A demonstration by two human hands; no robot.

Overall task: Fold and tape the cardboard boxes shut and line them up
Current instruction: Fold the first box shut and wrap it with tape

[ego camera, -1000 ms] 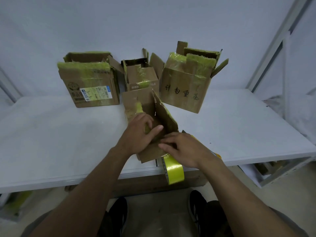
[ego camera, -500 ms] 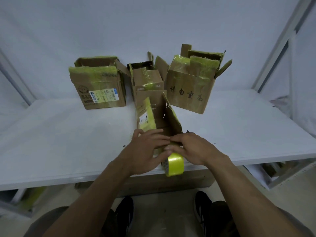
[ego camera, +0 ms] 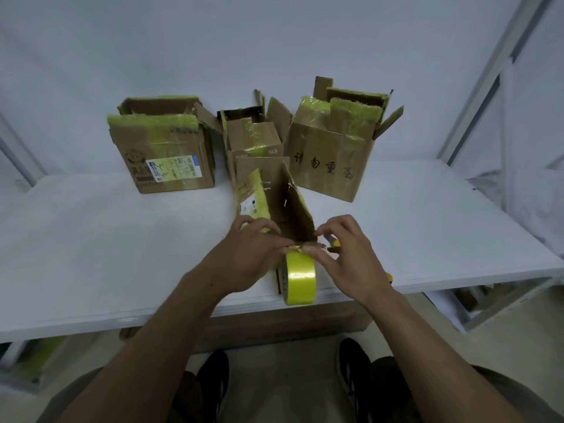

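Observation:
A small cardboard box (ego camera: 276, 199) with yellow-taped flaps stands open near the table's front edge. My left hand (ego camera: 250, 254) grips its near left side, fingers curled over the rim. My right hand (ego camera: 345, 254) pinches the near rim of the box at its right corner, just above a roll of yellow tape (ego camera: 299, 277) that stands on edge against the box front. Three more open boxes stand at the back: a left box (ego camera: 164, 148) with a label, a small middle box (ego camera: 254, 138), and a right box (ego camera: 331, 154) with black writing.
The white table (ego camera: 106, 239) ends just below the tape roll. A yellow-handled tool (ego camera: 334, 242) lies partly hidden under my right hand. A white wall is behind the boxes, a metal frame (ego camera: 488, 74) at the right. My shoes (ego camera: 213, 380) are on the floor below.
My hands moved from inside the box to its near rim; the right hand slid right to the corner and now pinches it. The tape roll stays upright at the box front.

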